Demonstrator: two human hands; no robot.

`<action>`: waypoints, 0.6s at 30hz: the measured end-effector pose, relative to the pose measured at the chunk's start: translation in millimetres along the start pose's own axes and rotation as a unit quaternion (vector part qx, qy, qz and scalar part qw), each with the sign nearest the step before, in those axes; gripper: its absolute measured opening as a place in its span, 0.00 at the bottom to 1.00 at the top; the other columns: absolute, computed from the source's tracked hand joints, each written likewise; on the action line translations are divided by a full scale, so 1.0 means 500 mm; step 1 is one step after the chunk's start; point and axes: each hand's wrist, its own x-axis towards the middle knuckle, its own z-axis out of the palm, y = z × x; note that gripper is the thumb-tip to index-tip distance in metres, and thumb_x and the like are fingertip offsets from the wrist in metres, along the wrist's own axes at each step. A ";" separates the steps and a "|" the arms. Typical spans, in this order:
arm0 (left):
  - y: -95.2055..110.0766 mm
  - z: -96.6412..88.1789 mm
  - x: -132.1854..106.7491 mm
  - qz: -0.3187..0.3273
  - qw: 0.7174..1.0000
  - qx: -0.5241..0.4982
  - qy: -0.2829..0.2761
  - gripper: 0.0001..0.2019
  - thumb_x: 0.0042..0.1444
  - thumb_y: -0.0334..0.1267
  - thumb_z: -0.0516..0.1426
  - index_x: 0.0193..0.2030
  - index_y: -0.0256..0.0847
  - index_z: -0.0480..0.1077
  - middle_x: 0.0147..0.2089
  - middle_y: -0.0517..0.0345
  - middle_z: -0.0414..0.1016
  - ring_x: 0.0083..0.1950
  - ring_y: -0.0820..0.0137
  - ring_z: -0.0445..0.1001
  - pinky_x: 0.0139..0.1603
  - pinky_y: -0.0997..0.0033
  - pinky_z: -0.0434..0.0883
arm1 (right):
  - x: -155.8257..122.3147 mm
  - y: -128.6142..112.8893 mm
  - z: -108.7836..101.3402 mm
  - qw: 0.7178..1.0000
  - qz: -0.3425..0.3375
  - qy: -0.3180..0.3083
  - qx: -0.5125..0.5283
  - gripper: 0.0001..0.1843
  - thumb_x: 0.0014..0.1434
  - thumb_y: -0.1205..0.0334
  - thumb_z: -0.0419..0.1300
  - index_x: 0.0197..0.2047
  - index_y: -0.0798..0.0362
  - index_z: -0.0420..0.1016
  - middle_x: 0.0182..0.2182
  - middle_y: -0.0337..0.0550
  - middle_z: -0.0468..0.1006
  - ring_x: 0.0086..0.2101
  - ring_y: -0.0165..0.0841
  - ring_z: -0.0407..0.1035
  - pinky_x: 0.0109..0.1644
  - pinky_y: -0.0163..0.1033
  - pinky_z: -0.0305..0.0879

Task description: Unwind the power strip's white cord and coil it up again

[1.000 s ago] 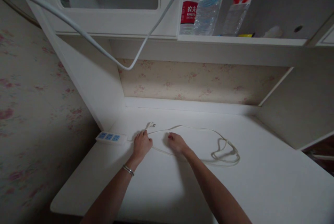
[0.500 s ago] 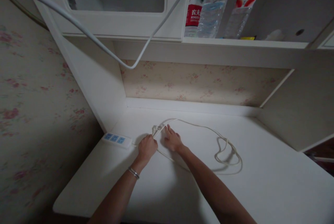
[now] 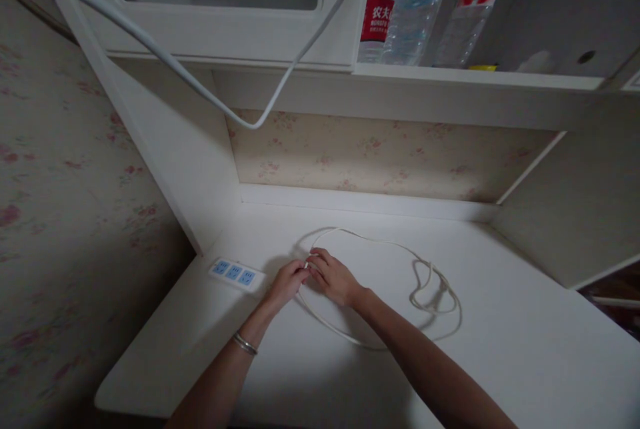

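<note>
A white power strip (image 3: 234, 273) with blue socket faces lies on the white desk, just left of my hands. Its long pale cord (image 3: 370, 238) loops across the desktop to the right and ends in a small tangle of coils. My left hand (image 3: 289, 282), with a metal bracelet on the wrist, is closed around the cord near the strip. Against its fingertips, my right hand (image 3: 334, 277) pinches the same cord with bent fingers. The bit of cord between the two hands is mostly hidden by the fingers.
Above the desk (image 3: 500, 362) hangs a white cabinet (image 3: 225, 35) whose open shelf holds several plastic bottles (image 3: 413, 22). A thick white cable (image 3: 255, 125) droops across the upper view, close to the camera. Flowered wallpaper (image 3: 60, 215) covers the wall at left.
My right hand has come in to meet the left, its fingers now closed on the cord. The power strip has shifted slightly right, and the small bunch of cord by the hands no longer shows.
</note>
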 end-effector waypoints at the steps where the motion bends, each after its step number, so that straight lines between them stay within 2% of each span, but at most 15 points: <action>1: 0.001 -0.001 -0.003 0.002 1.000 -0.025 -0.008 0.09 0.52 0.42 0.50 0.28 0.39 0.65 0.22 0.65 0.62 0.23 0.75 0.62 0.24 0.76 0.57 | -0.008 -0.008 0.001 1.000 -0.001 0.008 0.014 0.15 0.65 0.63 0.46 0.54 0.52 0.64 0.53 0.51 0.65 0.51 0.36 0.63 0.55 0.44 0.62; 4: 0.005 -0.004 -0.012 0.002 0.996 -0.084 -0.034 0.10 0.50 0.44 0.51 0.29 0.40 0.64 0.20 0.68 0.58 0.22 0.76 0.58 0.22 0.77 0.54 | -0.024 -0.022 0.009 0.998 -0.013 0.018 0.053 0.13 0.59 0.70 0.49 0.48 0.53 0.63 0.45 0.48 0.67 0.47 0.36 0.63 0.54 0.45 0.62; 6: 0.005 -0.002 -0.015 -0.004 0.993 -0.112 -0.042 0.11 0.50 0.46 0.52 0.29 0.40 0.63 0.19 0.69 0.57 0.20 0.77 0.56 0.21 0.77 0.52 | -0.026 -0.026 0.015 0.996 -0.016 0.029 0.084 0.16 0.53 0.74 0.50 0.46 0.52 0.61 0.44 0.47 0.66 0.47 0.36 0.62 0.54 0.45 0.61; 8: 0.005 0.001 -0.018 -0.011 0.990 -0.133 -0.042 0.12 0.51 0.48 0.52 0.29 0.40 0.62 0.18 0.70 0.56 0.19 0.78 0.54 0.20 0.77 0.50 | -0.023 -0.027 0.021 0.993 0.005 0.039 0.115 0.19 0.51 0.76 0.49 0.46 0.52 0.59 0.45 0.46 0.65 0.45 0.35 0.63 0.52 0.44 0.61; 11: 0.006 0.008 -0.022 -0.019 0.986 -0.158 -0.038 0.14 0.52 0.51 0.52 0.31 0.41 0.62 0.18 0.71 0.54 0.18 0.78 0.52 0.19 0.77 0.48 | -0.011 -0.026 0.030 0.984 0.058 0.034 0.166 0.19 0.51 0.75 0.48 0.47 0.51 0.57 0.45 0.44 0.66 0.44 0.34 0.65 0.51 0.42 0.62; 13: 0.010 0.010 -0.025 -0.022 0.984 -0.174 -0.036 0.16 0.53 0.54 0.51 0.32 0.41 0.62 0.18 0.71 0.54 0.17 0.78 0.51 0.18 0.77 0.47 | 0.000 -0.024 0.040 0.967 0.100 0.032 0.234 0.17 0.53 0.73 0.48 0.45 0.49 0.56 0.44 0.42 0.69 0.44 0.33 0.66 0.51 0.41 0.61; 15: 0.014 0.010 -0.028 -0.023 0.982 -0.186 -0.033 0.18 0.53 0.56 0.51 0.33 0.41 0.62 0.17 0.72 0.52 0.17 0.78 0.50 0.18 0.77 0.47 | 0.013 -0.023 0.053 0.942 0.141 0.026 0.303 0.15 0.54 0.72 0.47 0.44 0.49 0.55 0.39 0.39 0.73 0.40 0.31 0.69 0.48 0.39 0.63; 18: 0.017 0.006 -0.031 -0.021 0.980 -0.195 -0.030 0.19 0.53 0.57 0.51 0.32 0.41 0.62 0.17 0.72 0.51 0.17 0.79 0.49 0.18 0.77 0.46 | 0.030 -0.023 0.065 0.924 0.174 0.006 0.341 0.15 0.53 0.72 0.47 0.44 0.49 0.57 0.32 0.35 0.74 0.33 0.30 0.70 0.41 0.37 0.66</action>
